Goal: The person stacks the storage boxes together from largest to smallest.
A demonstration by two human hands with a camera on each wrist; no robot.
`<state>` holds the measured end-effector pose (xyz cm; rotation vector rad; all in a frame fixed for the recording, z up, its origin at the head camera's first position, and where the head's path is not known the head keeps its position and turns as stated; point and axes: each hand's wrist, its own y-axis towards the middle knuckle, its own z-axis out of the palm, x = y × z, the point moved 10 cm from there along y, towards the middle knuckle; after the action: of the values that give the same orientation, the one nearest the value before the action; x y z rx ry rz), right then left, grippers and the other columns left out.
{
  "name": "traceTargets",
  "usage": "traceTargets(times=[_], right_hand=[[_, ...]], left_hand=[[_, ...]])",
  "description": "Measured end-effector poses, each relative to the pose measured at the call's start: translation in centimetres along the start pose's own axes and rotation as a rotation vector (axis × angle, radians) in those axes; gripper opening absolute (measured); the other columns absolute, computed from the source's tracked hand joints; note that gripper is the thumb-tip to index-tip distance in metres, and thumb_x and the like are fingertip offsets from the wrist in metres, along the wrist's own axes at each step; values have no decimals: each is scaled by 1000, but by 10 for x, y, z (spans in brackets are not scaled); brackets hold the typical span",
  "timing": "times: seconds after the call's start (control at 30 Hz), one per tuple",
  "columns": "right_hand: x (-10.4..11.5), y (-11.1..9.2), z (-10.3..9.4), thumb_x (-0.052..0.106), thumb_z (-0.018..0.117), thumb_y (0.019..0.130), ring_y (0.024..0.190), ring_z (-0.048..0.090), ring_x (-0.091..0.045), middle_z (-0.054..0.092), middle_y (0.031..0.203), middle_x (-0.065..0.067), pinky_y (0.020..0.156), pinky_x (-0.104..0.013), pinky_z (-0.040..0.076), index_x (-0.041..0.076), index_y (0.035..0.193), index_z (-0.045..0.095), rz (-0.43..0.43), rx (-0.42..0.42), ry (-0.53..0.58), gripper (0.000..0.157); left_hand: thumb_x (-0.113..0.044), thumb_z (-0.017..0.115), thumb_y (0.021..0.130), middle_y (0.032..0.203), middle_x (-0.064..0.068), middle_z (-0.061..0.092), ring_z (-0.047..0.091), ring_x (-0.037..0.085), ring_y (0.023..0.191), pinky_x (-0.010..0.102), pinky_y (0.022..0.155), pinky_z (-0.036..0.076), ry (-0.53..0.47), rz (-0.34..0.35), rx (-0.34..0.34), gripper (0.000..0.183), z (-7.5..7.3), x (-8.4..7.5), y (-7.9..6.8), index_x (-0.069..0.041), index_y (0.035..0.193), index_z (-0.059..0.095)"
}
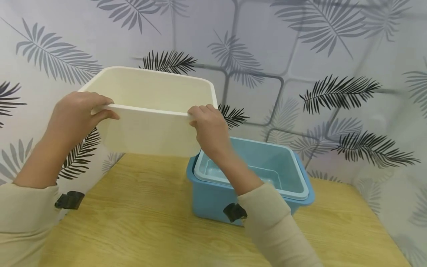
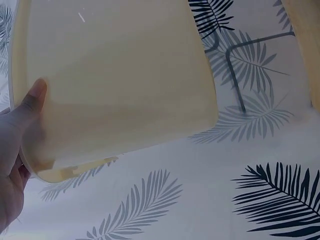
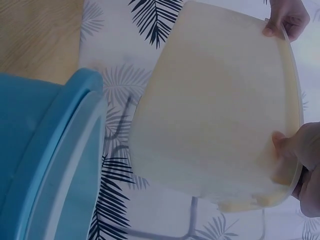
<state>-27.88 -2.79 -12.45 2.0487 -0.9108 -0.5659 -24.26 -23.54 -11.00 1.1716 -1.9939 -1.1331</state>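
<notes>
A cream plastic bin (image 1: 150, 131) is held up in the air by both hands, tilted so that its inside shows in the head view. My left hand (image 1: 78, 113) pinches the near rim at its left corner, thumb on the outer wall. At the right corner of the same rim, my right hand (image 1: 211, 129) grips with its fingers over the edge. To the right on the table stands a blue bin (image 1: 213, 202) with a lighter blue bin (image 1: 283, 167) nested inside it. The right forearm passes over both blue bins in the head view.
The wood-grain table (image 1: 133, 222) stands against a wall covering with a leaf pattern (image 1: 260, 44), which also runs along its left and right sides. A black strap (image 1: 70, 200) is on the left wrist and another black strap (image 1: 235, 212) on the right.
</notes>
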Motion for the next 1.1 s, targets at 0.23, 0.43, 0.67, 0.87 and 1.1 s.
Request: traceTargets(times=[0.23,0.43,0.67,0.87,1.1], right_hand=[[-22,-8,-16,3,70,76,80,58,-23,69,86,-8,74,-30,48,4,91,63,14,-6,62,17],[-40,-18,-26,1,70,76,80,56,-26,69,88,-11,73,-34,49,2,92,62,33,16,92,17],[-59,-30,-38,1,71,74,77,56,-28,68,87,-12,74,-37,48,1,91,63,45,22,90,19],[-77,-40,-54,0,71,72,78,55,-29,68,87,-13,71,-39,50,1,91,63,66,12,95,20],[-93,-52,-66,1,71,73,79,54,-31,67,87,-16,73,-38,49,-2,91,62,62,15,107,20]], left_hand=[[-40,55,68,80,17,70,64,32,73,41,69,48,-45,23,-22,47,10,-21,11,1,86,69],[-18,74,62,78,15,71,64,30,71,40,67,49,-82,33,-31,30,23,-39,18,0,85,69],[-15,76,62,76,14,71,63,29,67,39,64,49,-120,62,-28,26,39,-59,24,1,83,69],[-16,76,64,80,15,71,64,31,72,40,66,51,-134,39,-8,28,53,-75,31,0,86,69],[-17,76,64,80,14,71,66,29,74,39,69,52,-152,58,-14,29,67,-94,39,0,86,69]])
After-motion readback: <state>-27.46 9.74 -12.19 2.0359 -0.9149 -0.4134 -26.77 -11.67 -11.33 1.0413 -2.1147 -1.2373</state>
